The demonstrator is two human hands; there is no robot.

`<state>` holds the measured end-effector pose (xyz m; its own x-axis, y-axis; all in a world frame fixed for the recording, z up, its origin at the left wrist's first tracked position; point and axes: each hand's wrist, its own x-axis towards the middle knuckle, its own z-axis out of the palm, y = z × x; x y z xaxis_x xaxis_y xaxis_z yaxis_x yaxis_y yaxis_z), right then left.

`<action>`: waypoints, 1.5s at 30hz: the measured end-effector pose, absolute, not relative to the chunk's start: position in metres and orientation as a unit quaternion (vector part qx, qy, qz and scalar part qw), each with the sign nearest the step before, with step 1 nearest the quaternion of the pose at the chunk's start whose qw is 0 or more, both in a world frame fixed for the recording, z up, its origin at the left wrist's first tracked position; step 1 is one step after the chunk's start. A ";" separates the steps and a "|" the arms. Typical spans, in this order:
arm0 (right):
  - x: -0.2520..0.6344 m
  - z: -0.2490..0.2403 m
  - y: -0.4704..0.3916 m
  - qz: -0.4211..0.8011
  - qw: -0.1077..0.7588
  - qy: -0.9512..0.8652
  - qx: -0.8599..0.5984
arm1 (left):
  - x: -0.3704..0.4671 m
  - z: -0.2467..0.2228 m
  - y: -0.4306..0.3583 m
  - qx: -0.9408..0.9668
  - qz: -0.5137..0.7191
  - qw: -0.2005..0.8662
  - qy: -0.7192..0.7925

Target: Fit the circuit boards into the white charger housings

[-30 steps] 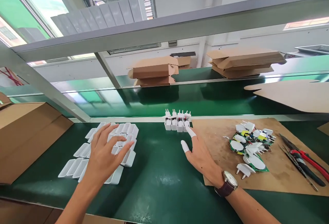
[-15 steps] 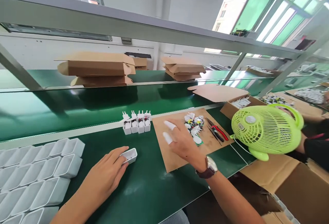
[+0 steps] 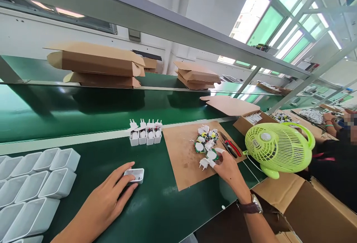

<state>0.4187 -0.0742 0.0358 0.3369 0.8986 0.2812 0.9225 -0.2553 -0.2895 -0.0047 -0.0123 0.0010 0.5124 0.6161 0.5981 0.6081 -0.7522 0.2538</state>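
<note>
My left hand (image 3: 111,194) is closed on a small white plastic case (image 3: 138,175) lying on the green bench, its hollow side up. At the edge of a pile of circuit boards (image 3: 205,136), my right hand (image 3: 227,167) pinches a green circuit board (image 3: 212,155) with a white round part. White covers sit on two of its fingertips. A white plug piece (image 3: 204,163) lies just beside that board. Behind my left hand, several white cases (image 3: 145,137) stand in a row, with round parts inside and pronged plug pieces on top.
Many white cases (image 3: 33,183) fill the left of the bench. A brown cardboard sheet (image 3: 181,157) lies under the boards and the red-and-black pliers (image 3: 232,148). A lime-green fan (image 3: 279,148) and an open carton (image 3: 312,206) are at right. A co-worker (image 3: 331,157) sits beyond.
My right hand has moved right and down from above the cardboard sheet to the pile and taken hold of a circuit board. My left hand stays on the white case. The view has shifted.
</note>
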 end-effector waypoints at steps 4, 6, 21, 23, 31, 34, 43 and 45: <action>0.414 0.052 -0.078 -0.030 0.263 -0.527 -0.808 | -0.004 0.002 -0.015 0.867 0.353 0.000 0.353; 0.405 0.062 -0.081 -0.010 0.310 -0.548 -0.777 | -0.002 0.003 -0.016 0.866 0.352 0.005 0.355; 0.260 0.047 -0.004 0.082 0.139 -0.883 -0.441 | -0.005 0.007 -0.009 0.823 0.362 0.002 0.438; 0.267 0.047 0.007 0.109 0.131 -0.888 -0.428 | -0.004 0.007 -0.009 0.818 0.366 0.023 0.444; 0.295 0.039 0.021 0.226 0.160 -0.871 -0.405 | -0.004 0.006 -0.011 0.806 0.368 0.126 0.447; 0.294 0.034 0.015 0.243 0.171 -0.852 -0.431 | -0.004 0.007 -0.011 0.782 0.375 0.168 0.470; 0.285 0.029 0.012 0.142 0.236 -0.874 -0.401 | 0.004 0.004 -0.010 0.751 0.333 0.269 0.503; 0.283 0.031 0.010 0.111 0.272 -0.869 -0.399 | 0.005 0.004 -0.010 0.746 0.334 0.303 0.490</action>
<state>0.2831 0.0105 0.0314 -0.5335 0.7537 0.3837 0.6333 0.6567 -0.4095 0.0052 -0.0095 0.0038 0.2963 0.9337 0.2008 0.5299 -0.3357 0.7788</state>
